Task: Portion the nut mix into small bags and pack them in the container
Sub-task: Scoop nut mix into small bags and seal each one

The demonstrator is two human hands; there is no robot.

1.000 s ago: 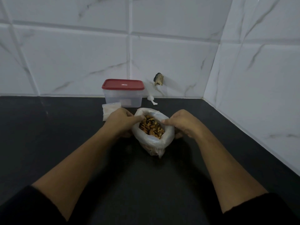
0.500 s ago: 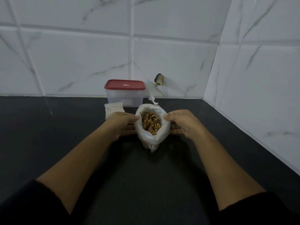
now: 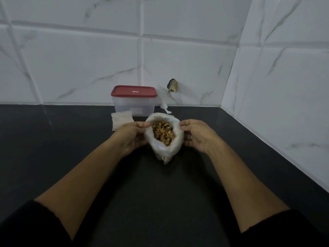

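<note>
One nut-mix bag [image 3: 175, 148], one container [image 3: 133, 106] (red lid [image 3: 133, 91]), one scoop [image 3: 164, 108], one small-bag stack [image 3: 121, 120].

The bag [image 3: 164, 152] hides the fingertips of the left hand [image 3: 131, 136] and the right hand [image 3: 198, 136] curled round its sides. Left of the bag, the left hand covers a corner of the small bags [image 3: 120, 119]. Behind the bag, the container [image 3: 132, 106] has cloudy walls, its inside unclear; the label [image 3: 135, 91] on its lid [image 3: 122, 93] is too small to read.
</note>
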